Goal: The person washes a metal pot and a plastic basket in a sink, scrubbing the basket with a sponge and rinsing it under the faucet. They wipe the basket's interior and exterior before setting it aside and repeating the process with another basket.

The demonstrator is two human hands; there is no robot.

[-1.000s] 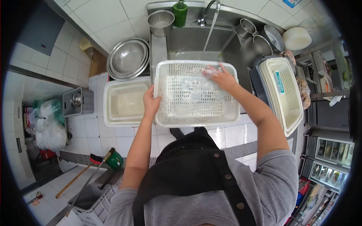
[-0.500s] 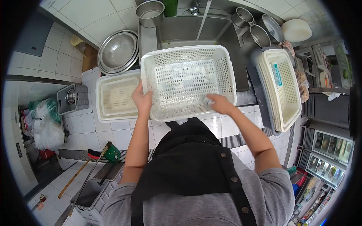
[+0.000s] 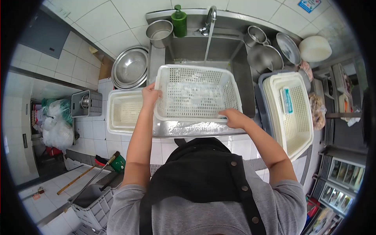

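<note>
While water runs from the tap (image 3: 210, 15), I hold the white basket (image 3: 196, 93) over the sink (image 3: 219, 47), my left hand (image 3: 150, 94) gripping its left rim, my right hand (image 3: 234, 117) closed on its near edge. I judge this is the rinsing step; next needs tilting it under the stream.

I see a white plastic basket (image 3: 197, 94), perforated like a grid, with a smooth and slightly glossy rim. The sink (image 3: 235, 58) under it is stainless metal, brushed and wet, and its near edge shines with water. The tap (image 3: 210, 15) is polished metal. On the left, the nested bowls (image 3: 130, 67) and the pot (image 3: 159, 33) are shiny steel. The bottle (image 3: 179, 21) is green glossy plastic. The crates (image 3: 288, 105) on the right are cream plastic, rather matt. The wall tiles (image 3: 105, 23) are white and glazed. The apron (image 3: 197, 176) is black matt cloth, and the sleeves (image 3: 286, 203) are grey soft cloth.
</note>
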